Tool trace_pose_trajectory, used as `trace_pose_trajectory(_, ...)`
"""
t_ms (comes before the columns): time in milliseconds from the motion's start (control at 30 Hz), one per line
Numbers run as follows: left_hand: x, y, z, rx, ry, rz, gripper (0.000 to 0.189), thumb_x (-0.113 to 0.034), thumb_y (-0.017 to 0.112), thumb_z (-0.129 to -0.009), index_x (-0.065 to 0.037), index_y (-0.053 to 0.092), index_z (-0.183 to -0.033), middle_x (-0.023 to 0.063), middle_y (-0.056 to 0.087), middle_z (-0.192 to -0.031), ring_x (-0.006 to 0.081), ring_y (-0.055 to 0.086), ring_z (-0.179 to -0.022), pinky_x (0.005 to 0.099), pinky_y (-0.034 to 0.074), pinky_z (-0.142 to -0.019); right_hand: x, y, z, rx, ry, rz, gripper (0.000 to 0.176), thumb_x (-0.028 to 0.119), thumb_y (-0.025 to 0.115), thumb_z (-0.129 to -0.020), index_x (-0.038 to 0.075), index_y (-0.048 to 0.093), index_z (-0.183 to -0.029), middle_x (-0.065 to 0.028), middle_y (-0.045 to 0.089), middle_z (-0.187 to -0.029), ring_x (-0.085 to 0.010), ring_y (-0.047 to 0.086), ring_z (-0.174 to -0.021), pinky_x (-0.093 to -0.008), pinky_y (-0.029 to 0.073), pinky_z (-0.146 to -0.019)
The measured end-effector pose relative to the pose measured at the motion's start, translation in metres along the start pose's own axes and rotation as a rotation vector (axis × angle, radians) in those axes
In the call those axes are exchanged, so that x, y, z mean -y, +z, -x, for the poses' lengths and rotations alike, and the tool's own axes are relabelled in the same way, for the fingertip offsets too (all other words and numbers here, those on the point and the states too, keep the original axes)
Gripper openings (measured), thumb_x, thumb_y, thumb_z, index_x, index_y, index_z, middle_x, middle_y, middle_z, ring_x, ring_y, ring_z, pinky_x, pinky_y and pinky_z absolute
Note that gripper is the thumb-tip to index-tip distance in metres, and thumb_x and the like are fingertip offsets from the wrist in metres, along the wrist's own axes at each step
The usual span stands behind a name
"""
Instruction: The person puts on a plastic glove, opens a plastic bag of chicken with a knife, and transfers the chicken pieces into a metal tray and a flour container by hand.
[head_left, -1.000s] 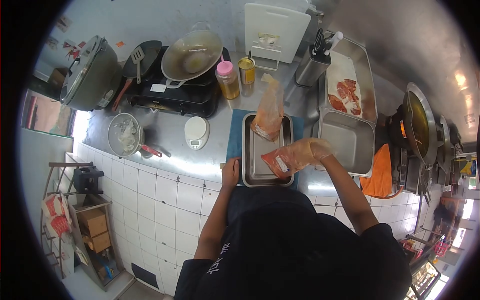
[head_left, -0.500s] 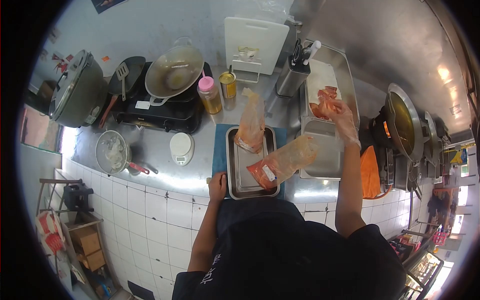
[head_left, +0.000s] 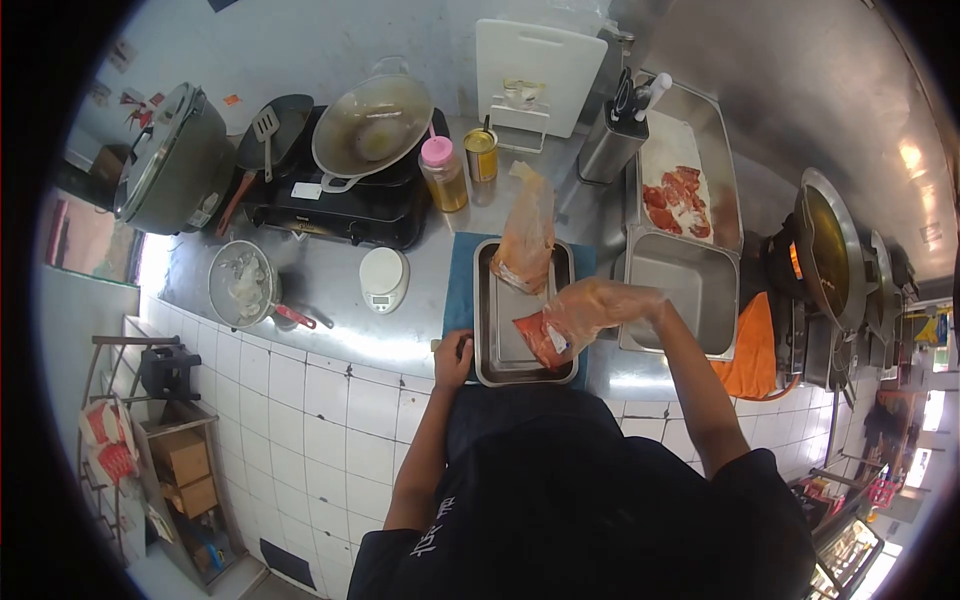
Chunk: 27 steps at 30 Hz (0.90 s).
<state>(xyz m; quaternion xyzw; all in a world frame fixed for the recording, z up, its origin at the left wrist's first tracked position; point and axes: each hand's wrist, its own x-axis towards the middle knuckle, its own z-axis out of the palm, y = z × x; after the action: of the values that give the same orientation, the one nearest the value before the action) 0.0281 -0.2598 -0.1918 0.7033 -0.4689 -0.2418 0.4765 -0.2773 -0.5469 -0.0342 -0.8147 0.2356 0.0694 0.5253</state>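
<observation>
A metal tray (head_left: 482, 340) lies on a blue cloth (head_left: 461, 290) at the counter's front. Two clear plastic bags with reddish raw meat are in it: the back bag (head_left: 527, 245) leans on the far rim, and the front bag (head_left: 545, 338) lies towards the right side. My right hand (head_left: 605, 302), in a clear plastic glove, is at the mouth of the front bag; plastic hides its fingers. Beside the tray's left rim, my left hand (head_left: 455, 357) rests at the counter edge with fingers curled; whatever they may hold is hidden.
Raw meat pieces (head_left: 680, 198) lie on white powder in a steel pan (head_left: 728, 180); another steel pan (head_left: 690, 335) stands before it. Left are a kitchen scale (head_left: 383, 272), a strainer (head_left: 243, 284) and a stove with a wok (head_left: 372, 130). A wok of oil (head_left: 830, 245) stands right, over flame.
My right hand has moved from the powder pan left and down to the front bag. The meat it held now lies on the powder. My left hand stays beside the tray.
</observation>
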Motion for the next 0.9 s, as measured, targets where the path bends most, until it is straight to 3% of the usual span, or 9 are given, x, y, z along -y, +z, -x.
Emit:
trace_pose_trajectory(133,-0.002,0.000,-0.004,0.017,0.016,0.014,0.020,-0.017,0.063,-0.105,-0.002,0.072,-0.115,0.0165,0.073,-0.097,0.0290,0.071,-0.084,0.0386,0.055,-0.078,-0.067,0.053,-0.045,-0.014,-0.004,-0.161,0.012,0.011,0.071,-0.094,0.006,0.072,-0.105,-0.0039,0.069,-0.097,-0.0163,0.067,-0.091,-0.0305,0.055,-0.084)
trace_pose_trajectory(267,0.006,0.001,-0.002,0.005,0.001,0.035,0.021,-0.018,0.062,-0.105,-0.002,0.072,-0.116,0.0163,0.074,-0.097,0.0280,0.071,-0.085,0.0381,0.055,-0.078,-0.053,0.075,-0.065,0.047,-0.113,-0.828,0.010,0.014,0.068,-0.096,0.008,0.071,-0.103,-0.0040,0.069,-0.096,-0.0173,0.068,-0.091,-0.0316,0.055,-0.082)
trace_pose_trajectory(333,0.003,0.000,-0.003,-0.001,-0.007,0.033,0.021,-0.017,0.062,-0.106,-0.003,0.072,-0.117,0.0154,0.073,-0.097,0.0268,0.071,-0.083,0.0374,0.055,-0.076,-0.061,0.082,-0.077,0.200,-0.205,-1.071,0.012,0.018,0.065,-0.099,0.011,0.070,-0.107,-0.0022,0.069,-0.106,-0.0175,0.067,-0.101,-0.0314,0.055,-0.087)
trace_pose_trajectory(433,0.007,0.001,-0.002,0.004,-0.017,0.033,0.020,-0.016,0.063,-0.105,-0.003,0.072,-0.117,0.0134,0.072,-0.092,0.0244,0.068,-0.078,0.0365,0.054,-0.072,-0.030,0.085,-0.059,-0.146,-0.354,0.621,0.017,0.017,0.069,-0.091,0.002,0.072,-0.099,-0.0142,0.075,-0.096,-0.0307,0.074,-0.088,-0.0431,0.058,-0.078)
trace_pose_trajectory(633,0.005,0.000,-0.002,0.000,0.002,0.030,0.019,-0.016,0.063,-0.105,-0.004,0.072,-0.116,0.0120,0.070,-0.087,0.0223,0.067,-0.075,0.0353,0.053,-0.070,0.065,0.070,-0.040,0.126,-0.029,0.757,0.025,0.014,0.062,-0.091,0.007,0.075,-0.111,-0.0161,0.075,-0.101,-0.0337,0.074,-0.101,-0.0363,0.058,-0.094)
trace_pose_trajectory(767,0.011,0.004,-0.002,-0.007,0.017,0.018,0.018,-0.015,0.064,-0.104,-0.004,0.073,-0.116,0.0122,0.070,-0.087,0.0232,0.066,-0.075,0.0357,0.052,-0.070,0.027,0.094,-0.058,0.164,0.242,0.745,0.027,0.024,0.066,-0.093,0.010,0.074,-0.115,-0.0138,0.075,-0.106,-0.0319,0.073,-0.104,-0.0366,0.058,-0.095)
trace_pose_trajectory(833,0.005,0.003,-0.002,-0.014,0.013,-0.002,0.018,-0.015,0.064,-0.104,-0.004,0.073,-0.116,0.0123,0.069,-0.087,0.0234,0.066,-0.074,0.0358,0.052,-0.069,-0.054,0.115,-0.056,-0.007,0.158,0.496,0.028,0.029,0.066,-0.096,0.012,0.073,-0.117,-0.0109,0.075,-0.110,-0.0290,0.073,-0.105,-0.0367,0.058,-0.094)
trace_pose_trajectory(867,0.001,0.002,-0.003,-0.015,0.015,-0.014,0.018,-0.015,0.064,-0.104,-0.005,0.073,-0.116,0.0123,0.069,-0.087,0.0235,0.066,-0.074,0.0358,0.052,-0.069,-0.097,0.128,-0.058,-0.172,0.010,0.219,0.029,0.032,0.065,-0.098,0.013,0.073,-0.118,-0.0095,0.075,-0.112,-0.0275,0.074,-0.105,-0.0368,0.058,-0.094)
trace_pose_trajectory(900,-0.003,-0.001,-0.003,0.018,-0.027,-0.017,0.018,-0.014,0.064,-0.104,-0.004,0.072,-0.116,0.0144,0.071,-0.091,0.0263,0.068,-0.079,0.0370,0.053,-0.073,-0.091,0.130,-0.058,-0.286,-0.141,0.002,0.030,0.034,0.065,-0.099,0.013,0.073,-0.120,-0.0081,0.075,-0.114,-0.0261,0.074,-0.105,-0.0368,0.058,-0.093)
